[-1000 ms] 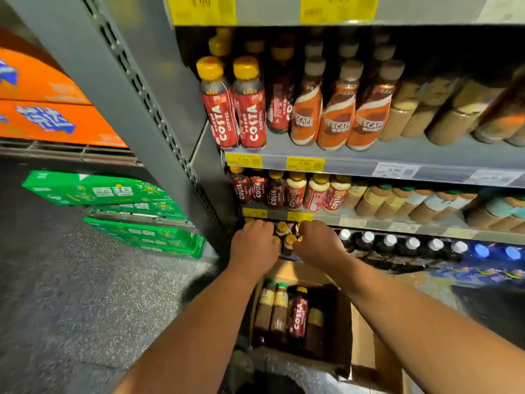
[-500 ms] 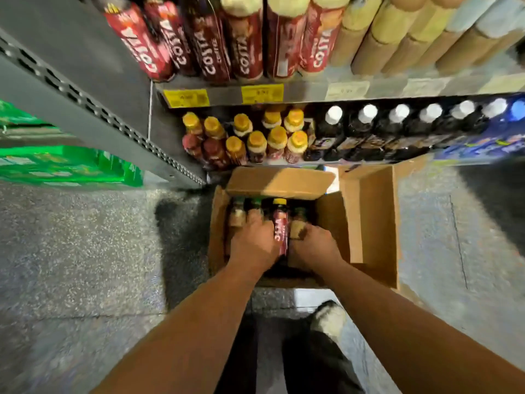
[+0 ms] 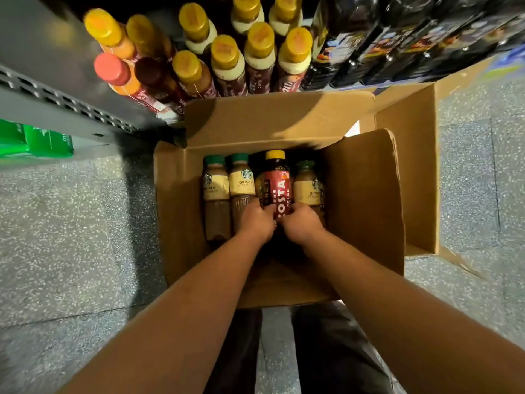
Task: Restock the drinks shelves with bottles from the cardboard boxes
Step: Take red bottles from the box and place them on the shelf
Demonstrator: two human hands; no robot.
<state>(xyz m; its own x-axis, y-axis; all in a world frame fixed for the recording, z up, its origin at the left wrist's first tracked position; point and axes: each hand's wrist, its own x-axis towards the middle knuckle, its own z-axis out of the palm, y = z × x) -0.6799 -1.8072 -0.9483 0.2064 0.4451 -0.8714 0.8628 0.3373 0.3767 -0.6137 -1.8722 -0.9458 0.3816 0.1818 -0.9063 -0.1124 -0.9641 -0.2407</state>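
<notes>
An open cardboard box (image 3: 366, 200) stands on the floor below the lowest shelf. Inside it stand a red Costa coffee bottle (image 3: 277, 182) with a yellow cap and three green-capped Starbucks bottles (image 3: 216, 189), (image 3: 242, 182), (image 3: 307, 187). My left hand (image 3: 257, 220) and my right hand (image 3: 301, 223) are both down in the box, fingers closed around the Costa bottle's lower part from either side. The bottle's base is hidden by my hands. On the bottom shelf above the box stand several yellow-capped coffee bottles (image 3: 227, 62).
Dark bottles (image 3: 397, 38) fill the shelf to the right of the coffee bottles. A grey perforated shelf upright (image 3: 56, 100) runs at left, with green cartons (image 3: 34, 140) behind it. The box's flaps (image 3: 409, 166) stick out to the right. My legs stand on speckled floor (image 3: 71, 237).
My hands left the bottom shelf, dropped into the box, and now close on the Costa bottle. The view tilted down and closer to the box.
</notes>
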